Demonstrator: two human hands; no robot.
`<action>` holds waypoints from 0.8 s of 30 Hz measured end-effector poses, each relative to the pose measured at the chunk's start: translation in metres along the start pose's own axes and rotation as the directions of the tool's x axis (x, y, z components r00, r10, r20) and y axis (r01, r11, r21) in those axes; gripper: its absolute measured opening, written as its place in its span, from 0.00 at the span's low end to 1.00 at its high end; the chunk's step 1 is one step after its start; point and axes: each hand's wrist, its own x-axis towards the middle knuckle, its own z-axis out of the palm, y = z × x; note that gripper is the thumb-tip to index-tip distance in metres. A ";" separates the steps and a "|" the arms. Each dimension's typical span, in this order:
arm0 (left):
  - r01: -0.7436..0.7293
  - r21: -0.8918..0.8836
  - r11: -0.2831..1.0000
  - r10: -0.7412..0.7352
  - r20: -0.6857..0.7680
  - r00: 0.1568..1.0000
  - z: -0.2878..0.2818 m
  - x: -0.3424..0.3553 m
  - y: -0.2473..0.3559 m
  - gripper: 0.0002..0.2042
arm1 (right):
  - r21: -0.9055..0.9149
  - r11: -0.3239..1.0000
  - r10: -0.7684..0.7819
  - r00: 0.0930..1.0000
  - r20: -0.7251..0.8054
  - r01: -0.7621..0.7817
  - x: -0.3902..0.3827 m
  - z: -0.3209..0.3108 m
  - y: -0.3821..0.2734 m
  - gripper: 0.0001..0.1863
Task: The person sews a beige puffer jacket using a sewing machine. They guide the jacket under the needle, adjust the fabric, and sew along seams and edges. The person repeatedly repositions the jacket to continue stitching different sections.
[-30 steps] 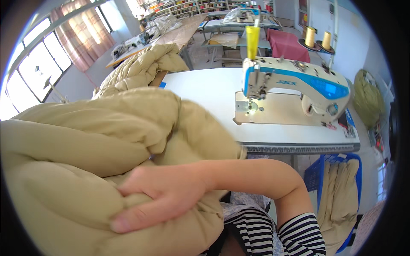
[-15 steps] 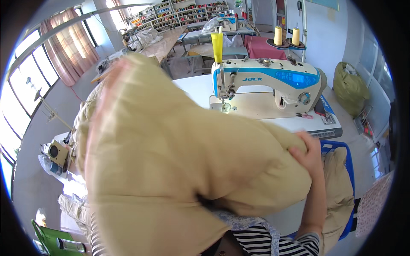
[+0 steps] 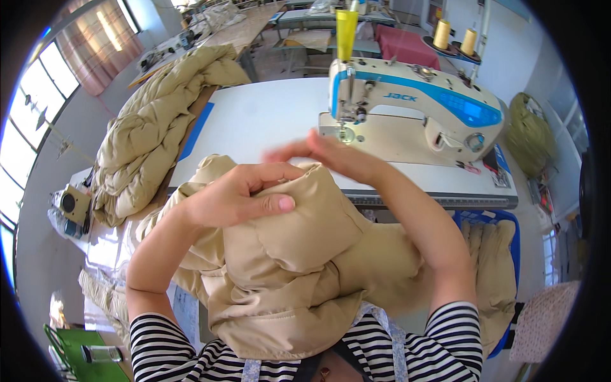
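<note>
A beige padded garment [image 3: 299, 254] is bunched in front of my chest, over the near edge of the sewing table [image 3: 254, 121]. My left hand [image 3: 242, 194] is closed on its upper edge, thumb lying across the cloth and fingers over the fold. Just beyond that edge, my right hand [image 3: 318, 156] reaches across toward the left with its fingers stretched out, blurred by motion, and seems to hold nothing. A white and blue sewing machine [image 3: 414, 105] stands behind the right hand, its needle area [image 3: 345, 132] lit.
More beige padded garments [image 3: 146, 134] are heaped at the table's left. To the right stands a blue basket [image 3: 514, 254] with beige cloth inside. Yellow thread cones [image 3: 441, 35] sit on a stand behind the machine. Small pink-handled snips [image 3: 469, 168] lie at the machine's right end.
The garment came down from a raised, spread position and is now bunched before me. My right hand left its right side and moved left to its upper edge. The heap at left is uncovered.
</note>
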 end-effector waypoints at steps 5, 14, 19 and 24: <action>0.054 -0.210 0.976 -0.053 0.014 0.999 -0.014 -0.061 -0.026 0.33 | -0.215 0.955 0.159 0.966 -0.204 -0.203 0.031 -0.019 0.039 0.35; 0.324 0.737 0.593 0.272 -0.562 0.781 -0.092 -0.070 0.004 0.08 | -0.571 0.820 -0.122 0.963 -0.242 -0.040 0.011 -0.039 -0.064 0.25; 0.024 0.989 0.143 0.576 -0.102 0.811 -0.179 -0.011 0.025 0.11 | -0.494 0.857 -0.033 0.943 -0.330 -0.143 0.017 -0.031 -0.077 0.19; -0.056 0.980 0.192 0.510 -0.051 0.859 -0.123 -0.007 0.002 0.15 | -0.401 0.905 -0.081 0.865 -0.495 -0.145 0.026 -0.057 -0.022 0.17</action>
